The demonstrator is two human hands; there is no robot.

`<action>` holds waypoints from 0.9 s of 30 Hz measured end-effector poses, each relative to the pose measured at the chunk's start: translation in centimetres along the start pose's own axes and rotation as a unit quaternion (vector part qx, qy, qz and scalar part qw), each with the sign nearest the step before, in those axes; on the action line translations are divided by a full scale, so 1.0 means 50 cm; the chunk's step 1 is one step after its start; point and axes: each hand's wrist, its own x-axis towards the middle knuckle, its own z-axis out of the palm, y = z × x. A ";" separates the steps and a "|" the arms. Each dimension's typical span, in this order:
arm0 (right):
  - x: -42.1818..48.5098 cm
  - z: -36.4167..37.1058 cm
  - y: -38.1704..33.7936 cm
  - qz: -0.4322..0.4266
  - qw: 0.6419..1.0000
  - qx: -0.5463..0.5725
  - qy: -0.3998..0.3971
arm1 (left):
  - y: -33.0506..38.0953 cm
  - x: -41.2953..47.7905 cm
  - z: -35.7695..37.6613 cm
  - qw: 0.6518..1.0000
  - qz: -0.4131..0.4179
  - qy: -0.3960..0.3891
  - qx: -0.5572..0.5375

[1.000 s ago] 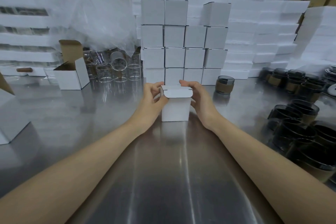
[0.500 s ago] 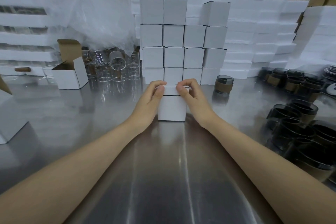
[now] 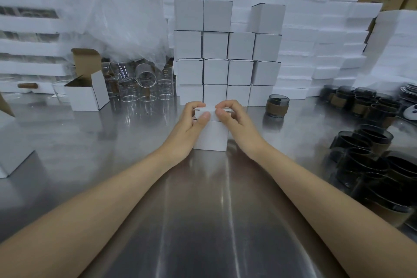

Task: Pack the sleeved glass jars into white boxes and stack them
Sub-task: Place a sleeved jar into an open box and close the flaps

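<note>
At far left an open box (image 3: 86,95) stands with its flap up, its inside too dark to tell the contents. Right of it crowd empty clear glasses (image 3: 144,88). At the middle, a stack of closed white boxes (image 3: 228,52) rises on the far side of the steel table (image 3: 203,221), and a small box (image 3: 211,135) stands just in front of it, contents hidden. A lone sleeved jar (image 3: 277,106) stands right of the stack, and more dark jars (image 3: 365,160) cluster at the right edge. The left hand (image 3: 189,128) and right hand (image 3: 237,124) grasp the small box's top, fingers curled over the lid, thumbs pressing its front.
</note>
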 end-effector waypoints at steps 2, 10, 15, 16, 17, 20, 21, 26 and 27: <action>-0.002 0.002 0.000 -0.008 1.000 -0.012 0.002 | 0.003 -0.001 0.002 1.000 -0.001 -0.004 0.028; -0.002 0.005 -0.001 0.006 1.000 -0.013 0.000 | 0.000 0.000 0.004 1.000 -0.008 -0.006 0.023; -0.003 0.006 -0.008 0.050 0.998 0.037 -0.012 | -0.003 0.003 0.003 0.999 -0.027 -0.018 -0.035; -0.003 0.011 -0.012 0.066 0.996 0.052 -0.012 | -0.001 0.004 0.002 0.998 -0.036 -0.016 -0.053; -0.003 0.015 -0.016 0.079 0.995 0.067 -0.011 | 0.000 0.005 0.000 0.996 -0.048 -0.010 -0.075; -0.005 0.023 -0.017 0.090 0.993 0.081 -0.012 | 0.006 0.007 -0.005 0.991 -0.068 0.003 -0.112; -0.005 0.022 -0.014 0.089 0.993 0.079 -0.021 | 0.007 0.007 -0.005 0.991 -0.071 0.007 -0.116; -0.001 0.016 0.000 0.106 0.987 0.107 -0.063 | 0.009 0.005 -0.002 0.987 -0.094 0.028 -0.129; 0.000 0.016 0.001 0.104 0.988 0.097 -0.066 | 0.008 0.006 -0.003 0.987 -0.100 0.028 -0.124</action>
